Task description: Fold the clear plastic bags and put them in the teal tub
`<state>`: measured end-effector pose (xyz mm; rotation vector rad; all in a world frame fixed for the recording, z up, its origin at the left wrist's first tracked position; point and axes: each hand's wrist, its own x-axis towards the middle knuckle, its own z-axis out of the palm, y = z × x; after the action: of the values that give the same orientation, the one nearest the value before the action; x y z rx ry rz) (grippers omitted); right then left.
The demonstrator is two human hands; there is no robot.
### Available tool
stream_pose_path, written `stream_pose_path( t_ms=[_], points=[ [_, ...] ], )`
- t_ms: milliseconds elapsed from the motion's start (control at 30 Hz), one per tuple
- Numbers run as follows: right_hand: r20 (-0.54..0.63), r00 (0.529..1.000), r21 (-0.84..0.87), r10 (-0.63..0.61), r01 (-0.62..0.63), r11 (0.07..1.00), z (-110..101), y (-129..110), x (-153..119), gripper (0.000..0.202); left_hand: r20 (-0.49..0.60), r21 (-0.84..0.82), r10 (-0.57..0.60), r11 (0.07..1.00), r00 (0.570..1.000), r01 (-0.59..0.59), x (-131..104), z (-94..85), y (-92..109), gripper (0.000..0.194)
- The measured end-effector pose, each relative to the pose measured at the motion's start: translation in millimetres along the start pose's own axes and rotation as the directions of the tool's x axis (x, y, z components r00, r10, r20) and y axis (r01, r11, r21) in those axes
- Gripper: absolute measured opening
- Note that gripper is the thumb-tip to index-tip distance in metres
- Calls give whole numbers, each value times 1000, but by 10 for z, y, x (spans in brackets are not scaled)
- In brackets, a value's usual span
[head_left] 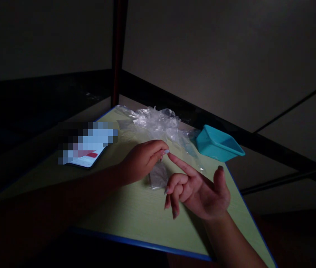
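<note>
Over the middle of the table, my left hand (145,158) is closed in a pinch at the tip of my right index finger. A tiny pale bit shows at its fingertips; whether that is a nail or a held piece I cannot make out. My right hand (198,190) is turned palm up, index finger stretched out, thumb apart and the other fingers loosely curled, with nothing in it. Beneath the hands lies a small clear plastic packet (158,175), partly hidden by my left hand. Behind them spreads a crumpled heap of clear plastic (158,121).
A lit phone (83,160), partly blurred out, lies at the left of the pale green table (135,216) with blue edging. A turquoise plastic basket (216,143) stands at the right edge. Walls meet behind the table, and the surroundings are dark.
</note>
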<state>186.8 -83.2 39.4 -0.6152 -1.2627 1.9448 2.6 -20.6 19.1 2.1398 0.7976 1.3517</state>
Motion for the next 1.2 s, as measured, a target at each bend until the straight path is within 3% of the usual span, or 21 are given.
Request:
stream_pose_path(
  t_ms=[300, 500, 567, 667, 767, 833, 867, 933, 1000, 1100, 1200],
  points=[
    [11, 1000, 3, 9, -9, 1000, 0, -17, 6, 103, 14, 128, 83, 988, 996, -84, -11, 0, -38, 14],
    [40, 998, 61, -51, 48, 997, 12, -16, 11, 93, -13, 71, 19, 997, 1000, -18, -13, 13, -28, 12],
    [-22, 993, 61, -117, 118, 991, 9, -30, 19, 84, -29, 18, -7, 1000, 1000, 7, -12, 15, -35, 12],
    [-210, 953, 4, -220, 226, 974, -36, -53, 48, 67, -62, -48, -27, 999, 998, 24, -8, 16, -60, 13],
    [-380, 870, -270, -313, 219, 938, -143, -27, 90, 48, -86, -25, -77, 997, 993, 75, 0, 16, -91, 15],
    [-408, 817, -592, -408, 103, 799, -230, 29, 112, 39, -109, 23, -103, 994, 989, 106, 8, 14, -109, 16],
    [-374, 811, -744, -450, 27, 667, -268, 64, 119, 40, -125, 47, -107, 992, 986, 114, 13, 13, -118, 16],
    [-240, 865, -924, -441, -64, 377, -320, 137, 126, 50, -161, 81, -101, 990, 982, 115, 24, 13, -136, 15],
    [-148, 946, -979, -290, -100, 175, -327, 198, 125, 61, -198, 84, -90, 991, 976, 109, 34, 15, -158, 16],
    [-102, 994, -995, -41, -101, 12, -278, 262, 131, 67, -226, 47, -95, 993, 969, 108, 40, 25, -191, 17],
    [-70, 997, -995, 41, -67, -77, -234, 314, 160, 67, -223, 26, -114, 992, 968, 123, 37, 33, -200, 17]
  ],
)
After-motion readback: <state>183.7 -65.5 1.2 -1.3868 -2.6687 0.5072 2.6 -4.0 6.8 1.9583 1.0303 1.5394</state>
